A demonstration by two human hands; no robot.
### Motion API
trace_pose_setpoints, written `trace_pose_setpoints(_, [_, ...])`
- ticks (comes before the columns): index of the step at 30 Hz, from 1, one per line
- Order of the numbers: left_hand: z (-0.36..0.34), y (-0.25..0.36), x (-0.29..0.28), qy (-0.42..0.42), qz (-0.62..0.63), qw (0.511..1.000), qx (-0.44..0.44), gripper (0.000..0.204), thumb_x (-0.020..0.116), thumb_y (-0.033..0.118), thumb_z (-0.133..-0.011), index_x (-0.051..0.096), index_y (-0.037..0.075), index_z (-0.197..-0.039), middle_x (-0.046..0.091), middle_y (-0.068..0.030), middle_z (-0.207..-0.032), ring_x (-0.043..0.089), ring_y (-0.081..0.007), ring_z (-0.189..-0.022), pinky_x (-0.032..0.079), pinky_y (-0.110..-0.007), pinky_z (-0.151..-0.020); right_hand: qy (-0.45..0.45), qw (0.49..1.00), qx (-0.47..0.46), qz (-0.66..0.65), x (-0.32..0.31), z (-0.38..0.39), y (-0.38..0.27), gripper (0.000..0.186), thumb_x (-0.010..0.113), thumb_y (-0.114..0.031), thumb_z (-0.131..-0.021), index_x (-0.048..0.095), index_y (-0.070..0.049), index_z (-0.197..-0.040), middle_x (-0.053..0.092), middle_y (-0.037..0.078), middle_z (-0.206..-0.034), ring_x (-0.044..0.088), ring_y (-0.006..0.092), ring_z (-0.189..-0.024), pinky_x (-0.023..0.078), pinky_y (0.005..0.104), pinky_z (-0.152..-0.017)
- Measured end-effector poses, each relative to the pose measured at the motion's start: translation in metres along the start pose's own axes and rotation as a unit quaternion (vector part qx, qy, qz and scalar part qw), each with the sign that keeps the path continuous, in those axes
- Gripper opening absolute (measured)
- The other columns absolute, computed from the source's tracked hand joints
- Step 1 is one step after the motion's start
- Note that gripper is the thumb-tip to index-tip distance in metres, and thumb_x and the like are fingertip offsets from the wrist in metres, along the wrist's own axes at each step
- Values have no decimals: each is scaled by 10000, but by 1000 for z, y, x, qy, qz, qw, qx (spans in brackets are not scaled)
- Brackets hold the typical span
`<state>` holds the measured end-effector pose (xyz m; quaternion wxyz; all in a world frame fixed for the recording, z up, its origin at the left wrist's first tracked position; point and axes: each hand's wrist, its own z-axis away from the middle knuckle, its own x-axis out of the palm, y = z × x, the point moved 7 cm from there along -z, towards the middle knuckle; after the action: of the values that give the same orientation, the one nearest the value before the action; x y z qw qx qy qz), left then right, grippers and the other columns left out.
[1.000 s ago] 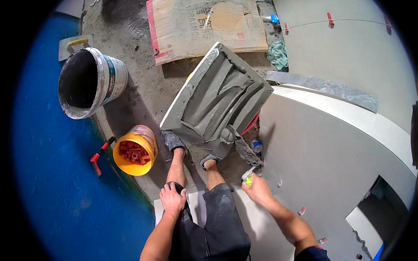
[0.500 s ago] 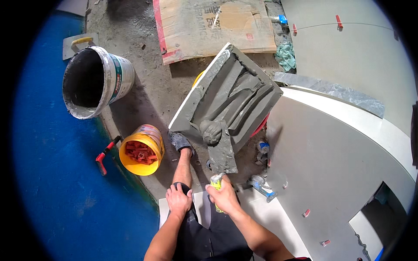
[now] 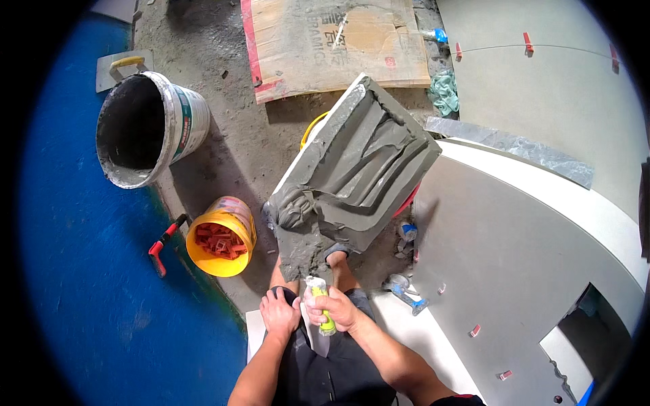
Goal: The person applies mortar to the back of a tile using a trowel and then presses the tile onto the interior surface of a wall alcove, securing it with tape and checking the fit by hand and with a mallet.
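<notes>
My left hand [image 3: 280, 314] rests on my left knee, its fingers slightly apart and curved over it. My right hand [image 3: 333, 310] grips the yellow-green handle of a mortar-coated trowel [image 3: 301, 256], whose blade is at the near left corner of a tilted tile [image 3: 376, 162]. Thick grey mortar with deep ridges coats the tile, and a lump of it sits by the blade. The tile hides most of what supports it; yellow and red rims peek out at its sides. My feet are partly hidden under the tile and trowel.
Left are a mortar-stained bucket [image 3: 193, 122], a yellow bucket [image 3: 233, 218] of red pieces, a red-handled tool [image 3: 162, 247] and a notched trowel [image 3: 124, 64]. Cardboard [image 3: 338, 47] lies beyond. Right, a grey tiled surface [image 3: 487, 250] with small clips has a dark cutout; a blue-handled tool [image 3: 409, 298] lies beside it.
My right hand with the trowel has swept left, from right of my legs to between them. The blade and mortar lump have moved to the tile's left corner. My left hand stays on my knee.
</notes>
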<state>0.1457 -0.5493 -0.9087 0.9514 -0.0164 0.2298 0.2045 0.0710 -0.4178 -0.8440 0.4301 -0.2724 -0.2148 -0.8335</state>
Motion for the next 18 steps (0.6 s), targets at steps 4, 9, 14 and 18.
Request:
trace_pose_setpoints(4, [2, -1, -4, 19, 16, 1000, 4, 555, 657, 435, -829, 553, 36, -1201, 531, -183, -1161, 503, -360, -1116, 383, -463, -985, -51, 998, -1, 36, 8, 3, 0, 142, 617, -88, -884, 480, -72, -852, 461, 1, -661, 425, 79, -489, 356, 237, -483])
trace_pose_setpoints(9, [0, -5, -3, 3, 25, 1000, -9, 606, 636, 459, -839, 542, 22, -1249, 538, -187, -1164, 500, -361, -1131, 367, -464, -1009, -58, 993, 16, 104, 20, 29, -21, 214, 640, -61, -861, 432, -91, -818, 439, 3, -660, 442, 102, -513, 349, 264, -488])
trace_pose_setpoints(14, [-4, -3, -11, -26, 33, 999, -21, 615, 619, 473, -857, 524, 41, -1284, 534, -194, -1232, 476, -367, -1195, 348, -476, -1038, -22, 982, -15, 189, 35, 67, -78, 220, 700, -68, -826, 482, -45, -832, 483, 39, -671, 464, 123, -537, 360, 266, -485])
trace_pose_setpoints(18, [0, -13, -18, 13, 67, 997, -21, 614, 614, 480, -857, 531, 14, -1247, 539, -198, -1218, 490, -370, -1167, 349, -480, -1027, 61, 943, -59, 323, 76, 73, -123, 252, 766, -94, -753, 523, -35, -789, 523, 44, -679, 487, 125, -539, 389, 274, -480])
